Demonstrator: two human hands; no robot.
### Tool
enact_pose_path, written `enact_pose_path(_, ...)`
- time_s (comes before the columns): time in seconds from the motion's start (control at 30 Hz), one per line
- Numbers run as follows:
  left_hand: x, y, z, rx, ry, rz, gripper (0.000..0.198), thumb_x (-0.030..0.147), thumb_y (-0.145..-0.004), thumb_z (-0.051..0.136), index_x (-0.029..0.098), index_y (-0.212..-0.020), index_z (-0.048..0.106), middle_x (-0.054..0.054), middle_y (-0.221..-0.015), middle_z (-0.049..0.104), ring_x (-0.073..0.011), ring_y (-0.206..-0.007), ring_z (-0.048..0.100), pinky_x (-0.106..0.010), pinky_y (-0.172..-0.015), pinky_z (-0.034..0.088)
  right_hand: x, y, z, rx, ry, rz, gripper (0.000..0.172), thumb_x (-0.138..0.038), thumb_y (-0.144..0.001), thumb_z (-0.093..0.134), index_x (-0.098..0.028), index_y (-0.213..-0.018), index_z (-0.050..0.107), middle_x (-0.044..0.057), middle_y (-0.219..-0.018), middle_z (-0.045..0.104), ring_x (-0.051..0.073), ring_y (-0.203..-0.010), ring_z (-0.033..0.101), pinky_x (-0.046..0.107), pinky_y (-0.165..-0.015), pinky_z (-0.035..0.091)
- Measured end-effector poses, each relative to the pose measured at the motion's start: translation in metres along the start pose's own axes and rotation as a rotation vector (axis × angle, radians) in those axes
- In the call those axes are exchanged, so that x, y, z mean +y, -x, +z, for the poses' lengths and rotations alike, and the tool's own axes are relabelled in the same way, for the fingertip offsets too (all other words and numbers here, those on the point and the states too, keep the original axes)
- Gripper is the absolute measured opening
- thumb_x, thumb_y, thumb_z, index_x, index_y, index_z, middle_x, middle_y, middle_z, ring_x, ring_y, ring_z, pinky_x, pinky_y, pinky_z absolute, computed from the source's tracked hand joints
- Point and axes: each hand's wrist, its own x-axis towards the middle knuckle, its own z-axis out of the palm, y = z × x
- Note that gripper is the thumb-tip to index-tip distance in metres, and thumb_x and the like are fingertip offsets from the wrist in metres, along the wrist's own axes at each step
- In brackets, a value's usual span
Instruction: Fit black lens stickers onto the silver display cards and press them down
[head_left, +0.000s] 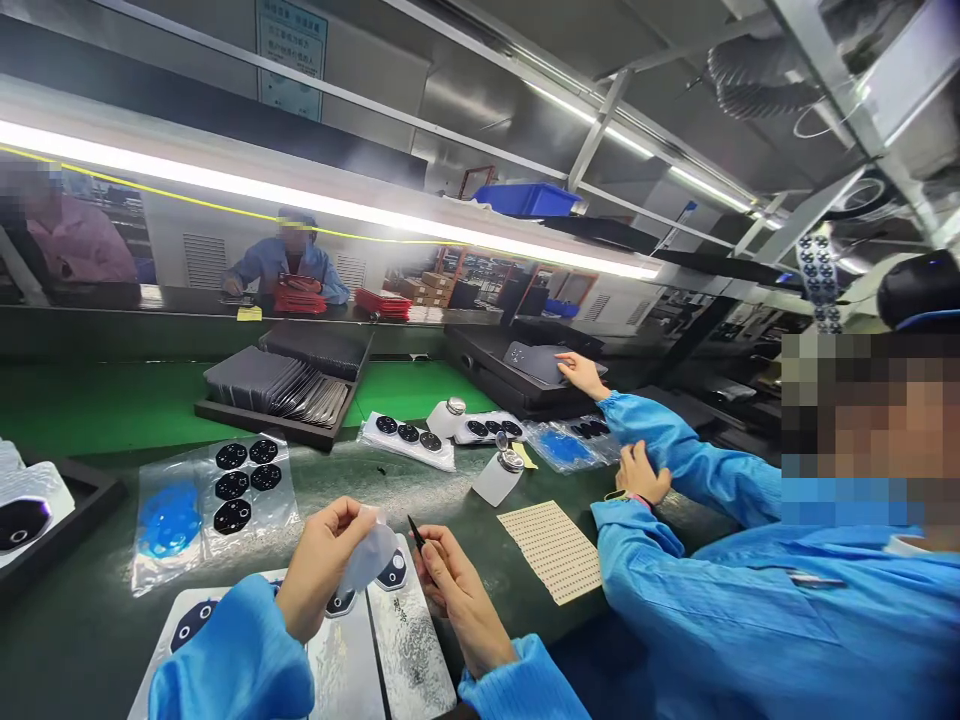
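My left hand [322, 562] pinches a thin, translucent piece of film [373, 556] between thumb and fingers. In my right hand [461, 600] is a pair of black tweezers [415, 532], its tip pointing up and left, close to the film but apart from it. Beneath both hands lie pale, glossy back panels [409, 650], each with a dark camera piece such as this one [393, 570] near its top. The film and my left hand partly cover the panels. To the left rests a clear plastic bag [281, 520] with several black octagonal pieces and a blue patch [171, 522].
Two white dispenser bottles [498, 480] [444, 418] stand ahead, near a beige label sheet [551, 550]. Dark panels fill a black tray [300, 428] beyond. At right, a co-worker's hand [583, 375] touches panels in another tray [487, 385]. A green belt [135, 400] runs behind.
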Motion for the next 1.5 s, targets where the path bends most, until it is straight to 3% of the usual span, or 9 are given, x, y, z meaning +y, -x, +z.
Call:
enact_pose_path(0.17,0.007,-0.001,0.002,-0.026,0.132,-0.114,0.043,0.055,-0.072,0.070,0.016,-0.078,0.054,0.002,-0.067,0.059,-0.0101,-0.057,0.052,-0.021,-0.054,0.039,0.010,0.022,0.005,0.008,0.117,-0.042,0.042,-0.060,-0.083,0.062,-0.019,-0.092,0.058,-0.005,-0.065,0.046,0.005,-0.049,0.029,0.020,-0.044,0.018)
enact_pose_path(0.4,0.017,0.003,0.006,-0.103,0.213,-0.106,0.040,0.053,-0.075,0.071,0.017,-0.081,0.054,0.001,-0.075,0.063,-0.0101,-0.065,0.057,-0.021,-0.063,0.044,0.021,0.021,0.024,-0.130,-0.042,0.024,0.078,-0.059,-0.076,0.070,-0.024,-0.137,0.037,-0.007,-0.062,0.046,0.008,-0.051,0.036,0.019,-0.043,0.017)
enact_pose_path(0.6,0.019,0.009,0.000,-0.199,0.136,0.022,0.039,0.056,-0.084,0.060,0.019,-0.074,0.055,-0.001,-0.066,0.063,-0.0198,-0.081,0.064,-0.029,-0.079,0.048,0.019,0.013,0.027,-0.099,-0.044,0.033,0.043,-0.059,-0.079,0.067,-0.019,-0.093,0.062,-0.007,-0.059,0.039,0.004,-0.047,0.021,0.021,-0.044,0.012)
enact_pose_path(0.8,0.002,0.015,-0.006,-0.032,-0.175,0.130,0.034,0.047,-0.078,0.069,0.023,-0.102,0.064,-0.005,-0.113,0.065,-0.0273,-0.116,0.054,-0.039,-0.102,0.038,0.017,0.018,0.026,0.036,0.080,-0.092,0.039,-0.058,-0.081,0.064,-0.020,-0.090,0.065,-0.004,-0.063,0.042,0.008,-0.052,0.028,0.022,-0.046,0.020)
enact_pose_path(0.93,-0.012,0.019,0.001,-0.055,-0.305,0.139,0.023,0.043,-0.079,0.068,0.022,-0.089,0.069,-0.005,-0.099,0.068,-0.0264,-0.102,0.060,-0.038,-0.095,0.043,0.022,0.020,0.020,0.060,0.166,-0.158,0.038,-0.057,-0.084,0.060,-0.020,-0.090,0.067,-0.002,-0.066,0.046,0.009,-0.053,0.031,0.022,-0.045,0.022)
enact_pose_path(1.03,-0.019,0.021,0.007,-0.050,-0.280,0.170,0.022,0.044,-0.081,0.067,0.022,-0.078,0.069,-0.006,-0.096,0.069,-0.0269,-0.102,0.060,-0.042,-0.097,0.043,0.023,0.021,0.016,0.089,0.151,-0.201,0.037,-0.057,-0.082,0.063,-0.020,-0.082,0.066,0.001,-0.082,0.053,0.006,-0.051,0.033,0.022,-0.043,0.023)
enact_pose_path(1.2,-0.025,0.022,0.011,-0.098,-0.249,0.196,0.022,0.045,-0.083,0.065,0.025,-0.079,0.071,-0.007,-0.134,0.057,-0.0326,-0.138,0.035,-0.058,-0.113,0.023,0.008,0.023,0.016,0.033,-0.080,-0.022,0.035,-0.054,-0.076,0.071,-0.021,-0.083,0.064,0.005,-0.118,0.057,0.002,-0.048,0.036,0.019,-0.037,0.013)
enact_pose_path(1.33,-0.028,0.020,0.007,-0.217,-0.269,0.196,0.025,0.048,-0.085,0.062,0.026,-0.085,0.072,-0.003,-0.150,0.041,-0.0321,-0.147,0.014,-0.063,-0.114,0.013,0.006,0.020,0.015,-0.173,-0.247,0.092,0.055,-0.059,-0.071,0.074,-0.026,-0.114,0.062,0.001,-0.088,0.063,0.000,-0.037,0.026,0.018,-0.035,0.012)
enact_pose_path(1.5,-0.024,0.021,0.003,-0.340,-0.294,0.244,0.027,0.050,-0.088,0.059,0.030,-0.101,0.071,-0.003,-0.152,0.036,-0.0316,-0.146,0.018,-0.061,-0.113,0.021,0.009,0.016,0.005,-0.161,0.140,-0.019,0.057,-0.071,-0.075,0.061,-0.016,-0.086,0.070,-0.004,-0.057,0.045,0.004,-0.040,0.028,0.019,-0.037,0.019)
